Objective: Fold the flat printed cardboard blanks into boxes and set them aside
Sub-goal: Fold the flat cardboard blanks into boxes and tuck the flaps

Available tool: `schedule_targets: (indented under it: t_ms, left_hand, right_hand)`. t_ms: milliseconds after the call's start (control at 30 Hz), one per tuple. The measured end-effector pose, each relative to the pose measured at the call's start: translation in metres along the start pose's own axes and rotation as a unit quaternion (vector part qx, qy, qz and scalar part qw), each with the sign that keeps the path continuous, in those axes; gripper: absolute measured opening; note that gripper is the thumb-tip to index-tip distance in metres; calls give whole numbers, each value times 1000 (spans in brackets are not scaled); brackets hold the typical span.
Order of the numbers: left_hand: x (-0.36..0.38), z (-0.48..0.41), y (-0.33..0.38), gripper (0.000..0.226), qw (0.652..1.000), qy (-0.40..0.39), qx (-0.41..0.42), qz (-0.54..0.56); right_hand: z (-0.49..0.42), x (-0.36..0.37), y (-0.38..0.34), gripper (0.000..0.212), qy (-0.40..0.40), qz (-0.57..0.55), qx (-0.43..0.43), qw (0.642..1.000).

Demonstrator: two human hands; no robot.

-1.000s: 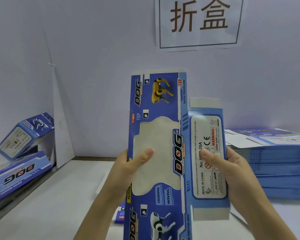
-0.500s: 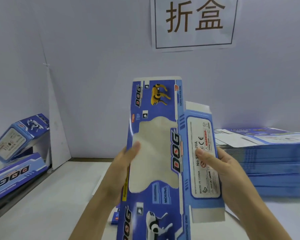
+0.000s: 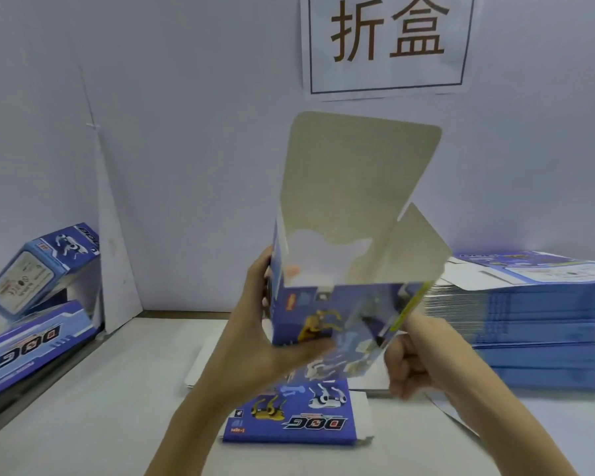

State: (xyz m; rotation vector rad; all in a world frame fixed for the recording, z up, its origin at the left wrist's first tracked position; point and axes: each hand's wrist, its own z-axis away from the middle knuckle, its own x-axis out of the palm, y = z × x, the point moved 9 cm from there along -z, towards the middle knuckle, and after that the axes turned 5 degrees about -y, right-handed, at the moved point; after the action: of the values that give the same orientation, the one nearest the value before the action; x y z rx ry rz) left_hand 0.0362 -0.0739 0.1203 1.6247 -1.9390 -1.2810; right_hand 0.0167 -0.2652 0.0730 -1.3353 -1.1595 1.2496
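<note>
White tabletop (image 3: 100,407) is carrying a spare blank (image 3: 289,419) reading "DOG", nearest the person. Above it the left hand (image 3: 265,341) is clamping the half-opened box (image 3: 337,304) by its left wall, long axis upright, top flap (image 3: 354,173) pointing up. The right hand (image 3: 413,365) is curling at the lower right edge, blur hiding any pinch. Beyond, a stack of blanks (image 3: 536,321) is sitting right, finished boxes (image 3: 31,273) left, the sign (image 3: 389,42) reading "折盒".

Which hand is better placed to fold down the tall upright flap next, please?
Likely the right hand: the left hand grips the box, steadying it, while the right, blurred, sits by its lower corner.
</note>
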Motion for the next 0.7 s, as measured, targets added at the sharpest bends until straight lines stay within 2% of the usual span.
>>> schedule_targets:
  t_ms: [67,133,200,267,333,433,500,600,633,700]
  left_hand:
    - [-4,0,-1,86,999,18,-28,42]
    - [-4,0,-6,82,995,15,-64,76]
    - [-2,2,-11,77,989,2,-103,109]
    - [2,5,-18,71,978,-20,-142,149]
    - [8,9,-23,72,968,-49,-171,178]
    - [16,13,-26,82,957,-76,-194,201]
    - [19,12,-26,81,956,-82,-190,209]
    - [23,10,-25,41,955,-85,-175,223]
    - [23,9,-25,33,954,-77,-175,230]
    - [26,11,-25,32,953,-71,-174,238]
  right_hand:
    - [6,-11,-24,48,74,50,-107,990]
    - [15,-13,-44,12,91,67,-198,974]
    - [24,-12,-54,54,78,100,-255,958]
    - [36,-8,-68,68,59,97,-313,943]
    - [44,-3,-75,73,41,115,-360,925]
    - [47,0,-78,80,51,170,-380,908]
    - [48,-1,-78,81,59,187,-393,898]
    - [47,-4,-76,78,65,175,-399,898]
    - [47,-4,-76,76,65,177,-400,897]
    - [47,-1,-75,68,64,185,-399,896]
